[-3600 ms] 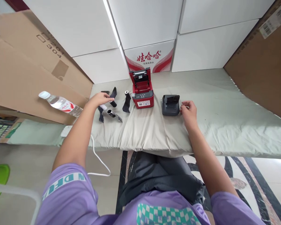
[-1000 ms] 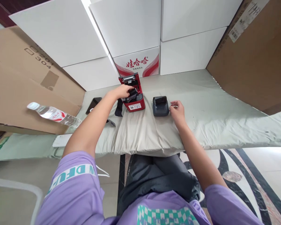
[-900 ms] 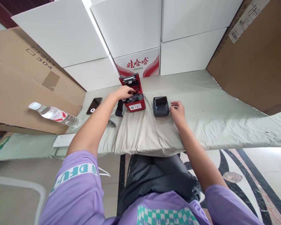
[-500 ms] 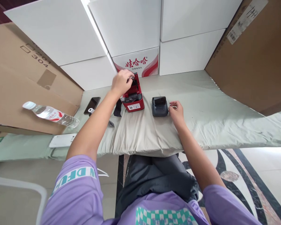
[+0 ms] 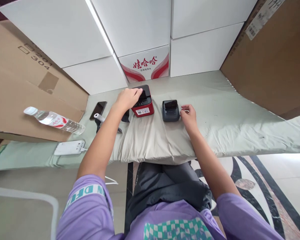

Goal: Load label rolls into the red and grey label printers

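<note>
My left hand (image 5: 126, 100) lies over the left top of a small red and black printer (image 5: 146, 108), with its fingers stretched onto the black lid. The lid is down, and a white label with a code is on the front. My right hand (image 5: 188, 118) rests on the cloth just right of a dark grey printer (image 5: 170, 115). Its fingers are loosely bent and apart, with nothing between them. The grey printer has a glossy black panel on top. Beside my left forearm lies a white paper roll (image 5: 99, 117), partly among black items.
A dark phone (image 5: 98, 110), a water bottle (image 5: 55, 120) and a white power bank (image 5: 69, 148) lie at the left. White cartons (image 5: 145, 65) stand along the back, with brown cartons (image 5: 262, 70) at both sides. Pale green cloth (image 5: 215, 140) covers the table.
The red printer's lid was up with its inside showing; now it is down. My left hand has come down and nearer with it. My right hand has hardly moved.
</note>
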Action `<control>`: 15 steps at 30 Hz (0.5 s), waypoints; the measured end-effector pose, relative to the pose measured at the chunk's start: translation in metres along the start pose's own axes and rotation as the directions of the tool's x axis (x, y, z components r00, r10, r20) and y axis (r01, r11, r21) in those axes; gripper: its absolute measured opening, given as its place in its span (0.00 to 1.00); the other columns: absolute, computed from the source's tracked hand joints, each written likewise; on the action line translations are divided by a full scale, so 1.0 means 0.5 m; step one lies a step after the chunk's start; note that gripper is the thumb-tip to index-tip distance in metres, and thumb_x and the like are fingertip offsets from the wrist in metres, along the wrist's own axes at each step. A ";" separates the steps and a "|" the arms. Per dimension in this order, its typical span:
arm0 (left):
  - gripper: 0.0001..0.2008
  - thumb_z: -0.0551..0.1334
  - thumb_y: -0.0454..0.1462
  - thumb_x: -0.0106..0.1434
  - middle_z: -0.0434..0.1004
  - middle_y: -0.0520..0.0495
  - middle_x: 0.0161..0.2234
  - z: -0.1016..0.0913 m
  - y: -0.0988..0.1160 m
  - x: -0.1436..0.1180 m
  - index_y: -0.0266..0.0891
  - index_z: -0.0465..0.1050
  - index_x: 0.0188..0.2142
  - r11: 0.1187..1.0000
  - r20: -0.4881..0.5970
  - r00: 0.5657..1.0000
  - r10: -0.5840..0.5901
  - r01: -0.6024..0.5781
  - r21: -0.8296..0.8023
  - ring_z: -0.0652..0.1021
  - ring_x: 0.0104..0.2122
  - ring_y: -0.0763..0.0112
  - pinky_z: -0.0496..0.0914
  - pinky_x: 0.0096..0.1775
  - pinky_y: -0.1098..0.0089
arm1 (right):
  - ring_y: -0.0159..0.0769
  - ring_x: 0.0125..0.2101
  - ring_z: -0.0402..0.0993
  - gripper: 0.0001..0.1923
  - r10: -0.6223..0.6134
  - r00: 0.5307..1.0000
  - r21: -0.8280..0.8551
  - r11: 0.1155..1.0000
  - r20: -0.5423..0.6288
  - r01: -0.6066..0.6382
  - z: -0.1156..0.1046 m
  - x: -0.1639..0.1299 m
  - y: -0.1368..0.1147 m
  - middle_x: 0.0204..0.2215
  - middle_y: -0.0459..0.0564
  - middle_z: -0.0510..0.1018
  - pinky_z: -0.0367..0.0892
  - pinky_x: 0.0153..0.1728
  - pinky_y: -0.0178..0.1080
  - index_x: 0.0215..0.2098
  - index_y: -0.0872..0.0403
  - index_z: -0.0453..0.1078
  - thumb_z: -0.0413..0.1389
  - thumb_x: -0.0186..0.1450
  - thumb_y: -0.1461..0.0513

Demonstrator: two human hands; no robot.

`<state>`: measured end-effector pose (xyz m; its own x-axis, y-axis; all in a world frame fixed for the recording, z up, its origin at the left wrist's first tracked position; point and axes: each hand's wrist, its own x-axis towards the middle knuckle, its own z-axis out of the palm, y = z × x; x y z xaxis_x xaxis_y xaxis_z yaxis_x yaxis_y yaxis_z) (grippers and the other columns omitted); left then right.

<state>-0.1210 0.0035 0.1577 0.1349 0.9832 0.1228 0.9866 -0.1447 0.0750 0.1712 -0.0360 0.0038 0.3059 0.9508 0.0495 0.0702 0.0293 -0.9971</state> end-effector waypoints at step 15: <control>0.33 0.47 0.54 0.77 0.84 0.26 0.48 0.040 0.093 0.003 0.30 0.81 0.51 0.991 -0.028 0.999 -0.042 0.045 0.127 0.81 0.54 0.40 0.66 0.60 0.46 | 0.34 0.30 0.68 0.14 0.032 0.999 0.018 0.999 -0.033 -0.032 -0.003 0.008 0.003 0.37 0.45 0.72 0.63 0.33 0.40 0.40 0.48 0.67 0.55 0.54 0.59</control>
<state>-0.0731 0.0005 0.1418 0.0904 0.9849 0.1473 0.9954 -0.0845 -0.0460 0.1739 -0.0324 0.0028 0.3393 0.9405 0.0192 0.0436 0.0047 -0.9990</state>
